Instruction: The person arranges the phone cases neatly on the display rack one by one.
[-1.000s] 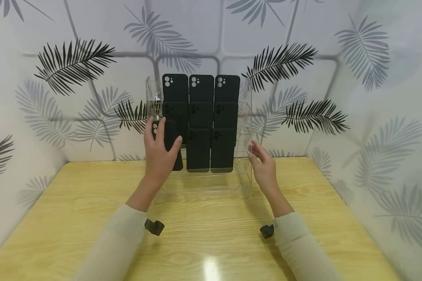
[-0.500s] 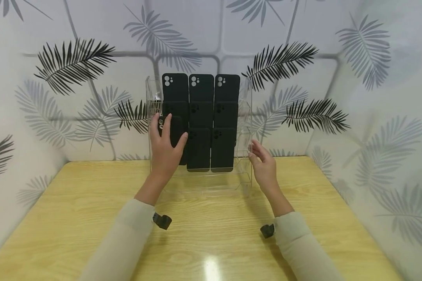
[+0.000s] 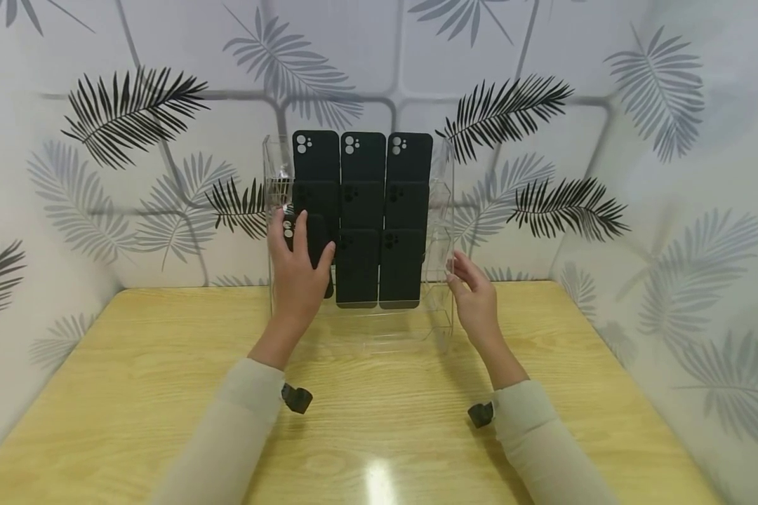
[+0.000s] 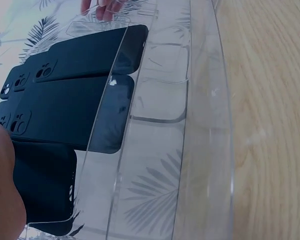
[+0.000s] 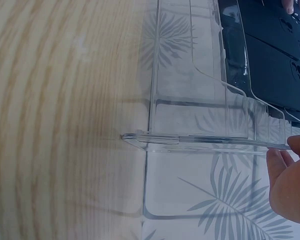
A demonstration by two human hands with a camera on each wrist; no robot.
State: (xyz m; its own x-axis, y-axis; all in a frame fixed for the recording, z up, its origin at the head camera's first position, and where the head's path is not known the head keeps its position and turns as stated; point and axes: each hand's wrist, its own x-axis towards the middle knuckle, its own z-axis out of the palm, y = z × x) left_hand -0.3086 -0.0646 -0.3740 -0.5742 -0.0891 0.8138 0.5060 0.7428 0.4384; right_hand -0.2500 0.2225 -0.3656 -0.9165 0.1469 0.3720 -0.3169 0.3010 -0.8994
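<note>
A clear acrylic tiered stand point(image 3: 441, 319) bears rows of black phone cases with camera cutouts. My left hand point(image 3: 297, 284) grips another black phone case point(image 3: 316, 235) by its edges, thumb on the right and fingers at the upper left. This case is upright in the front row's left column, overlapping the one behind it. Its lower end point(image 4: 47, 182) shows behind the clear front lip in the left wrist view. To its right stand two front-row cases point(image 3: 356, 273). My right hand point(image 3: 476, 298) pinches the stand's right side panel point(image 5: 205, 140) between thumb and fingers.
Three cases point(image 3: 363, 156) fill the top tier, with more on the middle tier partly hidden behind the front row. The stand is on a wood-grain table point(image 3: 379, 414), close to a leaf-patterned wall point(image 3: 379, 63). A small black camera point(image 3: 298, 400) hangs from the left wrist.
My left hand has carried the phone case rightward and up into line with the left column, then slightly down. My right hand stays at the stand's side.
</note>
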